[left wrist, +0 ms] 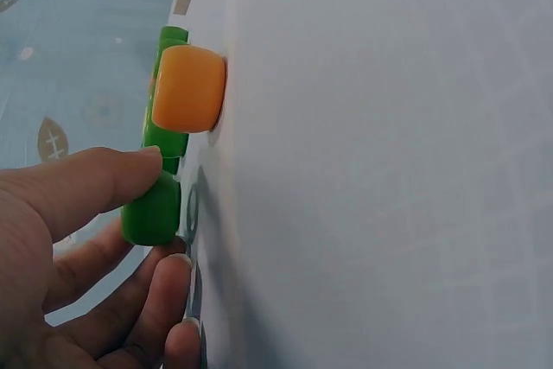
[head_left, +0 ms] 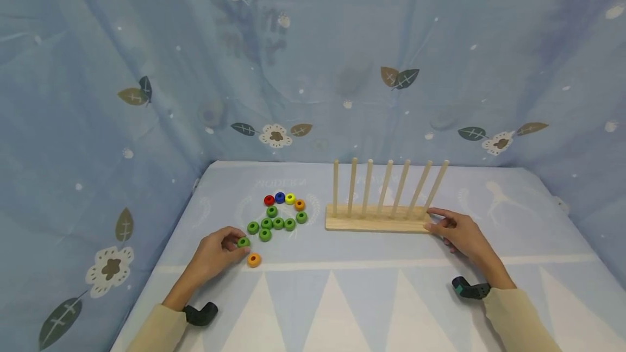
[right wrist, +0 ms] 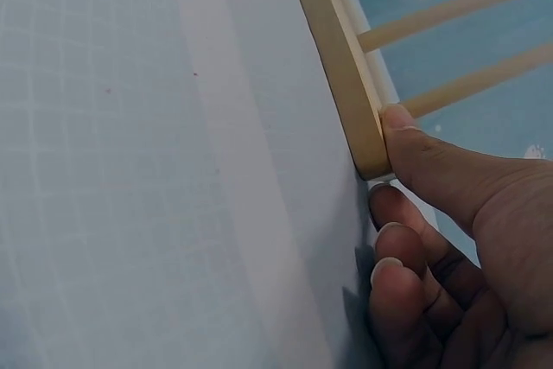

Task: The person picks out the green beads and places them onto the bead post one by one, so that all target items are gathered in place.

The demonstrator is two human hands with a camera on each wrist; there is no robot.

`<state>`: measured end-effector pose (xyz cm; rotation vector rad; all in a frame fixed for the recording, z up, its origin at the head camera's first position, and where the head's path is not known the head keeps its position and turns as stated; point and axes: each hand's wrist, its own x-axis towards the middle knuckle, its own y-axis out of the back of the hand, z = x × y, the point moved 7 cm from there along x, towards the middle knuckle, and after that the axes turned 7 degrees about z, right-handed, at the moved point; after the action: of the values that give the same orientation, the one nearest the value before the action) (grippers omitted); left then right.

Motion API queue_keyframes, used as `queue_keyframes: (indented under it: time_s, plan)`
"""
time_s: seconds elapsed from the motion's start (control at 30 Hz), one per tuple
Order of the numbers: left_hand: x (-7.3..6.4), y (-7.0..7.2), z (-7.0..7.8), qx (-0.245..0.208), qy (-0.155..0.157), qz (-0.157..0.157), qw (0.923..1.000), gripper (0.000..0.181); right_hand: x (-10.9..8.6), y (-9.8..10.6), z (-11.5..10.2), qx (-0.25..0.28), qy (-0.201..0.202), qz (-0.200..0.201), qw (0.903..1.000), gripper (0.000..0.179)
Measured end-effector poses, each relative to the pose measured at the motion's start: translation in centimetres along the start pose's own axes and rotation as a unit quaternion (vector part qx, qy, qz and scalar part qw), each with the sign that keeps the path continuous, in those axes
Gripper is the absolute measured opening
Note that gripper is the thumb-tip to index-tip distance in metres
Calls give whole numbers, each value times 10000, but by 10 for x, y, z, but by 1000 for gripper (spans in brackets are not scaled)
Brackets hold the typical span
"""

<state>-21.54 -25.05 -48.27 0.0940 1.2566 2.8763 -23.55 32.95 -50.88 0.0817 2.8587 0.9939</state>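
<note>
My left hand (head_left: 215,254) pinches a green bead (head_left: 243,242) between thumb and fingers at the near left of the bead group. In the left wrist view, the thumb lies against that bead's side, low by the cloth. An orange bead (head_left: 254,260) with a dark hole sits just in front of it. At the right end of a wooden peg rack, my right hand (head_left: 462,235) grips the base (head_left: 376,224). The right wrist view has the thumb on the base's end near the last peg, with the other fingers curled below. Several bare upright pegs (head_left: 368,186) stand in the base.
Several loose green beads (head_left: 278,224) lie between the left hand and the rack. Behind them is a row of red (head_left: 269,200), blue (head_left: 280,198), yellow (head_left: 290,199) and orange beads. A patterned cloth covers the table (head_left: 342,297); blue curtains (head_left: 342,58) hang around it.
</note>
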Motion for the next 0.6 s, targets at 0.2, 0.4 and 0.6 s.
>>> queue_keyframes:
  time_s: [0.2,0.4,0.6]
  plan:
    - [-2,1,4,-33,-179,130,9997,36,1,0,3,-27,-101,-23,9999,65]
    - [-4,2,4,-104,-247,259,9993,36,1,-1,3,-39,-132,-53,9999,66]
    - [-2,3,7,-144,-430,452,9979,34,1,0,2,16,-172,-40,9998,65]
